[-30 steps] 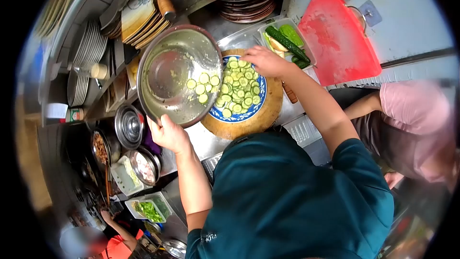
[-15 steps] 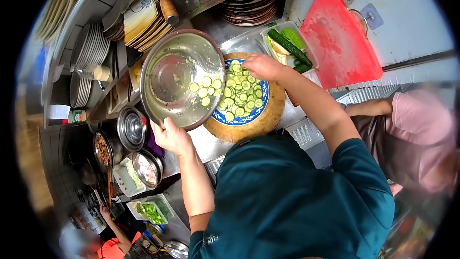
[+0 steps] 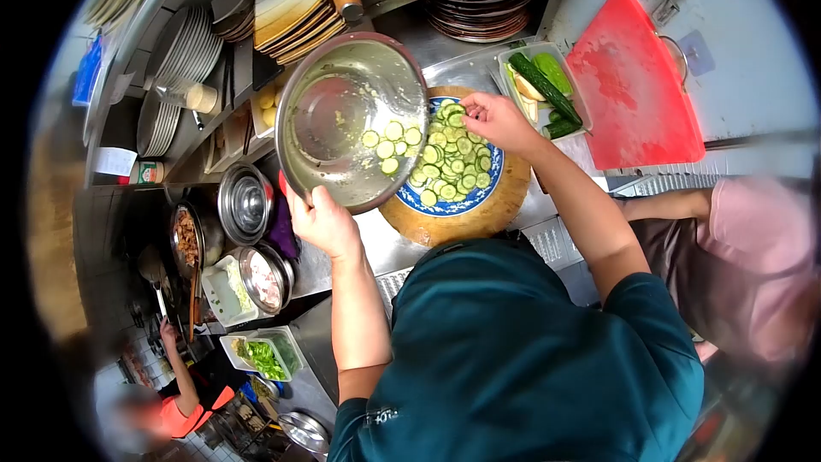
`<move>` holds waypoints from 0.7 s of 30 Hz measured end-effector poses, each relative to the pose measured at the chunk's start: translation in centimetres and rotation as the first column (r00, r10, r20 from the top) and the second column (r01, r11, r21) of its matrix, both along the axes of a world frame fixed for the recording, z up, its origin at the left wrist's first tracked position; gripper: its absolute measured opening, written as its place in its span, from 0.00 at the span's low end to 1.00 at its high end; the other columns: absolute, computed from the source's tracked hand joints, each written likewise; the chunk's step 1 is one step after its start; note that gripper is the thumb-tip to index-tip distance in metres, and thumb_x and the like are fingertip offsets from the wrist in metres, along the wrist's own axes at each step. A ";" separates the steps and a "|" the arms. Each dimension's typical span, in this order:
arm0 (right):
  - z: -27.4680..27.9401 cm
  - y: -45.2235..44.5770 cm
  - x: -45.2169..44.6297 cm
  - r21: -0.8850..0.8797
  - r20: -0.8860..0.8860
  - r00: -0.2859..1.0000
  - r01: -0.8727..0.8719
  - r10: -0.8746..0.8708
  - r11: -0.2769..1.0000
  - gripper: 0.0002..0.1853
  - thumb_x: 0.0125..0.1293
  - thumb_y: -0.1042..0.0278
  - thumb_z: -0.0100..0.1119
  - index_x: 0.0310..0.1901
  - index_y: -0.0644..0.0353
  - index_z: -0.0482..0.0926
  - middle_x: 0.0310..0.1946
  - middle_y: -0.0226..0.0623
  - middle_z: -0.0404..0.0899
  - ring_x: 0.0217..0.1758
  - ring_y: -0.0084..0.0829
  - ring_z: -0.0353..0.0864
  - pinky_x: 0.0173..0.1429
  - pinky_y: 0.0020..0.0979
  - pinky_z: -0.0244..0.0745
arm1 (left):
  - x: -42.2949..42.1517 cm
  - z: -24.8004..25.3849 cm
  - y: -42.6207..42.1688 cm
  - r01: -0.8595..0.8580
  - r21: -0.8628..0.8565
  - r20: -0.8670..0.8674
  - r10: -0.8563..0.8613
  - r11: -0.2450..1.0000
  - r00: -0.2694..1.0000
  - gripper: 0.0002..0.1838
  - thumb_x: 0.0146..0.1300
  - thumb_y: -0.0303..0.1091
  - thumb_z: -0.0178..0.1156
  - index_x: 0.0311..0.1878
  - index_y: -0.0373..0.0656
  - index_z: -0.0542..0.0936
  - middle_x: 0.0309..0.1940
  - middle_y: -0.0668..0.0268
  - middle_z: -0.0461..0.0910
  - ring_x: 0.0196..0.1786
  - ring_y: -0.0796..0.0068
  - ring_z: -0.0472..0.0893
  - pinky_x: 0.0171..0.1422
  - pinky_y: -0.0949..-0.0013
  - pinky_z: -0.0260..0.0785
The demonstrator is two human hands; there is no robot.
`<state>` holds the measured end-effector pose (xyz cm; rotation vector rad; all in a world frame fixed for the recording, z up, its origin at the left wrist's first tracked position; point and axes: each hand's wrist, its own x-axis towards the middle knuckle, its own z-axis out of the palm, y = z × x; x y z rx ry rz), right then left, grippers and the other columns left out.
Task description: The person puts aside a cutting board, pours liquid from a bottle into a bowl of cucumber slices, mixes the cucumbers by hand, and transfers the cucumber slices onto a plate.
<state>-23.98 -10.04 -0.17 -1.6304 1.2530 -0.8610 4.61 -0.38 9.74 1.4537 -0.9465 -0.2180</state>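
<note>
My left hand (image 3: 327,224) grips the rim of a large metal mixing bowl (image 3: 318,141), tilted toward the plate. Several cucumber slices (image 3: 389,150) lie against the bowl's inner wall on the plate side. Beside it, a blue-and-white plate (image 3: 494,181) holds a spread of cucumber slices (image 3: 453,162). That plate rests on a round wooden chopping block (image 3: 514,192); the bowl hides part of both. Over the plate's far edge, my right hand (image 3: 500,122) has its fingers pinched together at a cucumber slice.
A plastic container (image 3: 506,60) with whole cucumbers stands behind the block, near a red cutting board (image 3: 633,90). Stacked plates (image 3: 184,56) fill the left shelf. Metal bowls (image 3: 245,203) and a tub of chopped greens (image 3: 261,358) sit lower left. Other people are at right and lower left.
The whole view has shifted, so the bowl and plate appear further right. My right hand's fingers have drawn back slightly at the plate's far edge. The left hand still holds the bowl.
</note>
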 end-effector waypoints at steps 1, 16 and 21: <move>0.6 0.2 0.6 0.025 0.054 0.998 -0.012 0.011 1.000 0.17 0.66 0.67 0.71 0.54 0.64 0.84 0.40 0.40 0.89 0.41 0.26 0.86 0.48 0.30 0.83 | -0.3 0.4 0.0 0.017 -0.010 -0.018 -0.017 1.000 1.000 0.22 0.66 0.22 0.52 0.61 0.29 0.83 0.51 0.60 0.87 0.49 0.73 0.83 0.58 0.70 0.75; 2.4 0.5 10.3 -0.309 -0.066 0.995 -0.095 0.079 0.946 0.09 0.65 0.70 0.71 0.44 0.63 0.86 0.38 0.44 0.87 0.39 0.37 0.90 0.45 0.35 0.84 | 0.4 -0.2 0.4 0.086 -0.021 0.031 -0.085 0.996 0.996 0.22 0.64 0.17 0.50 0.59 0.29 0.83 0.52 0.64 0.87 0.51 0.78 0.83 0.59 0.73 0.74; 2.5 0.5 10.8 -0.318 -0.046 0.999 -0.015 0.001 0.948 0.06 0.66 0.69 0.70 0.41 0.62 0.87 0.37 0.43 0.87 0.40 0.41 0.88 0.46 0.41 0.82 | 0.9 -0.5 0.5 0.083 -0.006 0.087 -0.082 0.997 0.993 0.22 0.62 0.17 0.52 0.59 0.28 0.83 0.55 0.60 0.87 0.53 0.75 0.84 0.60 0.72 0.74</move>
